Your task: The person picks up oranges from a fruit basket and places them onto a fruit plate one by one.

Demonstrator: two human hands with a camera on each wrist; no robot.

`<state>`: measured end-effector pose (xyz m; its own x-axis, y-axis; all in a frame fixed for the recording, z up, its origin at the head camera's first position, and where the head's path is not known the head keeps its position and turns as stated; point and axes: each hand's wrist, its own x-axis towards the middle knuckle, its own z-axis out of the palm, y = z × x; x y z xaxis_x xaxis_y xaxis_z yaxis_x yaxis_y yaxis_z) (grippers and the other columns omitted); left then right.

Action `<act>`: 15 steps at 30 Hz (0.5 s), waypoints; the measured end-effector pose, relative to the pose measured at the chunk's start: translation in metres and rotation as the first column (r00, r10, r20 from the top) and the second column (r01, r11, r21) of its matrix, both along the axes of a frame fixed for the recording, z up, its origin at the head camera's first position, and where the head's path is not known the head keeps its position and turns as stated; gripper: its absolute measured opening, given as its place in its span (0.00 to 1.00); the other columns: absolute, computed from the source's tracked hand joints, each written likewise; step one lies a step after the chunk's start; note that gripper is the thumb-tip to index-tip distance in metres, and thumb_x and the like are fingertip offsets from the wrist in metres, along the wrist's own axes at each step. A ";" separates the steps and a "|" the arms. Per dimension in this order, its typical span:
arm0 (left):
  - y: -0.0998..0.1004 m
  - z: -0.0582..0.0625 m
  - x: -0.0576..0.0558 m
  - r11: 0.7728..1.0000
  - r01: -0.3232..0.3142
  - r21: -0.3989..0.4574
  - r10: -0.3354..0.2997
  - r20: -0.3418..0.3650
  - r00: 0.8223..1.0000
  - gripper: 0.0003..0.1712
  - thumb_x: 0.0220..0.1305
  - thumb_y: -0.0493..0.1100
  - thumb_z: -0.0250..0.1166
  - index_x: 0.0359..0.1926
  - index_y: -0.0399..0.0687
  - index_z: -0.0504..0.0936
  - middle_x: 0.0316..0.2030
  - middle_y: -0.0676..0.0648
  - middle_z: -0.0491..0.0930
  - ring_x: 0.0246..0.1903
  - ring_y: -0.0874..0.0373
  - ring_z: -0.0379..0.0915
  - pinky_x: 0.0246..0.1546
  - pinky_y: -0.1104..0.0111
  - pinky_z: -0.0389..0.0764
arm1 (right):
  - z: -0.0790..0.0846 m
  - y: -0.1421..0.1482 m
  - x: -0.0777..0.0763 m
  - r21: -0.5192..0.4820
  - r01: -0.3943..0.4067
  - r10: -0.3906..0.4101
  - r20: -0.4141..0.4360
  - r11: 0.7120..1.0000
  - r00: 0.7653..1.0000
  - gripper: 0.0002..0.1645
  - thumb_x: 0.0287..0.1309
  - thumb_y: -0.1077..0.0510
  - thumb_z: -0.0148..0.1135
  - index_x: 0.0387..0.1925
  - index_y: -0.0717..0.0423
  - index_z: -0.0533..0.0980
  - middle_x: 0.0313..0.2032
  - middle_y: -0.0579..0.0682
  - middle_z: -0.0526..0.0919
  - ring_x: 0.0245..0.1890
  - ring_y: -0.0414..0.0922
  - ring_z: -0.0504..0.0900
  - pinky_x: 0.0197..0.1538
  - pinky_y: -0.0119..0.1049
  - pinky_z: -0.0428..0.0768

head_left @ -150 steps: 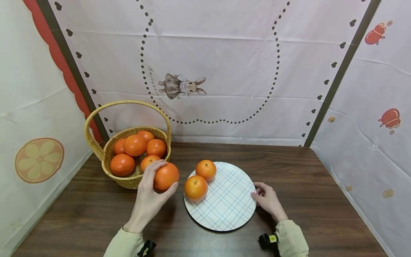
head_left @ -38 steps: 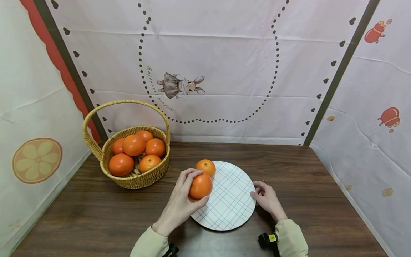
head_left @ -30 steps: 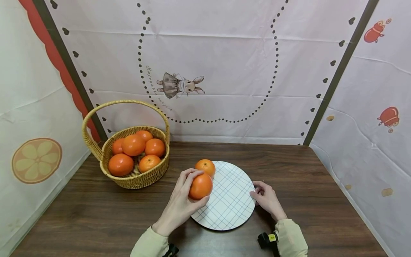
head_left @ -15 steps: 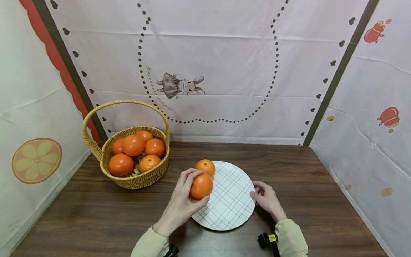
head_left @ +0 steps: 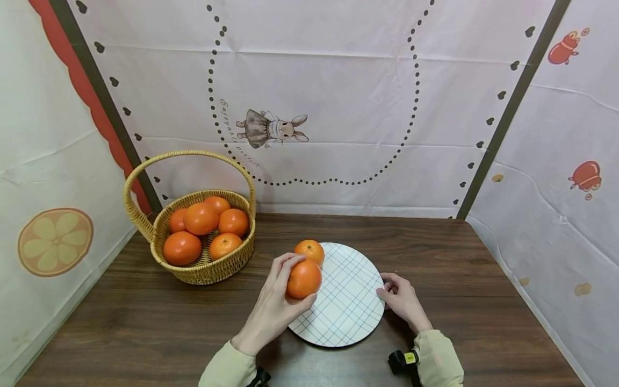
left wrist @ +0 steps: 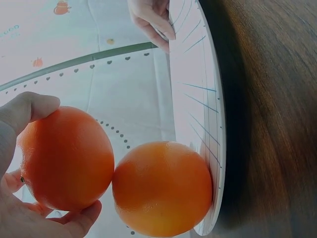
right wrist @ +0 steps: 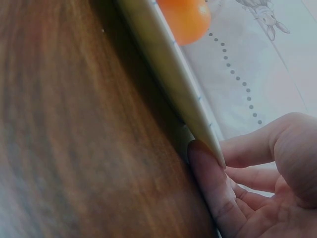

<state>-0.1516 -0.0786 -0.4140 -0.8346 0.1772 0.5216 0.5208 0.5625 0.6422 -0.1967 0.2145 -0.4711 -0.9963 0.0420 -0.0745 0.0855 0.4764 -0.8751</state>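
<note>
My left hand (head_left: 276,303) grips an orange (head_left: 304,279) between thumb and fingers over the left side of a round white plate (head_left: 343,301) with blue crossed lines. In the left wrist view the held orange (left wrist: 67,158) meets the top of a second orange (left wrist: 161,188) that rests on the plate; the head view hides this lower one behind the hand and the held fruit. Another orange (head_left: 310,250) sits at the plate's back left rim. At the right rim, my right hand (head_left: 402,301) pinches the plate's edge (right wrist: 203,126), one digit under it.
A woven basket (head_left: 208,275) with a tall arched handle (head_left: 193,153) stands at the back left, several oranges (head_left: 181,248) inside. The brown wooden table (head_left: 435,242) ends at printed cloth walls behind and at both sides.
Since five seconds ago, my left hand has carried the orange right, from beside the basket to over the front orange on the plate. Lately it stays nearly still; my right hand keeps its place.
</note>
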 end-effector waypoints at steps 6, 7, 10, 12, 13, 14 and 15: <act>0.002 0.001 0.000 1.000 0.004 0.014 -0.004 0.031 1.000 0.43 0.50 0.42 0.79 0.65 0.48 0.66 0.62 0.44 0.69 0.53 0.50 0.78 0.51 0.55 0.83 | 0.000 0.000 0.000 0.001 0.001 -0.001 0.000 1.000 1.000 0.23 0.61 0.68 0.60 0.58 0.68 0.75 0.32 0.52 0.74 0.28 0.42 0.71 0.28 0.31 0.79; 0.002 0.002 0.000 1.000 0.004 0.018 -0.004 0.033 0.999 0.43 0.50 0.42 0.79 0.65 0.48 0.66 0.62 0.44 0.69 0.53 0.50 0.78 0.51 0.55 0.83 | 0.000 0.000 0.000 0.001 0.001 -0.001 -0.001 1.000 1.000 0.22 0.61 0.68 0.60 0.58 0.68 0.75 0.32 0.52 0.74 0.28 0.42 0.71 0.28 0.30 0.79; 0.003 0.002 0.000 1.000 0.002 0.024 -0.003 0.032 0.999 0.43 0.49 0.42 0.79 0.63 0.48 0.65 0.61 0.43 0.70 0.52 0.51 0.78 0.51 0.55 0.83 | -0.001 0.000 0.000 0.003 0.000 0.000 -0.003 1.000 1.000 0.22 0.61 0.68 0.60 0.58 0.68 0.75 0.32 0.52 0.74 0.28 0.41 0.71 0.28 0.30 0.79; 0.003 0.001 0.000 1.000 0.001 0.019 -0.001 0.027 1.000 0.42 0.49 0.42 0.79 0.62 0.48 0.66 0.61 0.43 0.70 0.52 0.50 0.78 0.51 0.55 0.83 | -0.001 0.000 0.000 0.002 -0.001 0.001 -0.004 1.000 1.000 0.22 0.61 0.68 0.60 0.58 0.68 0.75 0.32 0.52 0.74 0.27 0.41 0.71 0.28 0.30 0.79; 0.003 0.000 0.000 1.000 0.001 0.017 -0.001 0.024 1.000 0.42 0.48 0.42 0.79 0.62 0.48 0.67 0.61 0.43 0.69 0.53 0.50 0.77 0.51 0.55 0.83 | -0.001 0.000 0.000 0.002 -0.001 0.001 -0.004 1.000 1.000 0.22 0.61 0.68 0.60 0.58 0.68 0.75 0.32 0.52 0.74 0.27 0.41 0.71 0.28 0.30 0.79; 0.004 0.000 0.000 1.000 0.001 0.014 -0.001 0.022 1.000 0.42 0.48 0.42 0.79 0.62 0.48 0.67 0.61 0.43 0.69 0.53 0.50 0.77 0.51 0.55 0.83 | -0.001 0.001 0.000 0.001 -0.001 0.001 -0.004 1.000 1.000 0.22 0.61 0.68 0.60 0.58 0.68 0.75 0.32 0.52 0.74 0.27 0.41 0.71 0.28 0.30 0.79; 0.004 -0.001 0.000 1.000 0.000 0.011 0.000 0.023 1.000 0.41 0.48 0.42 0.79 0.62 0.48 0.68 0.61 0.43 0.68 0.53 0.49 0.77 0.51 0.55 0.83 | -0.001 0.001 0.000 0.000 -0.002 0.002 -0.005 1.000 1.000 0.22 0.61 0.68 0.60 0.58 0.68 0.75 0.32 0.52 0.74 0.27 0.41 0.71 0.28 0.30 0.79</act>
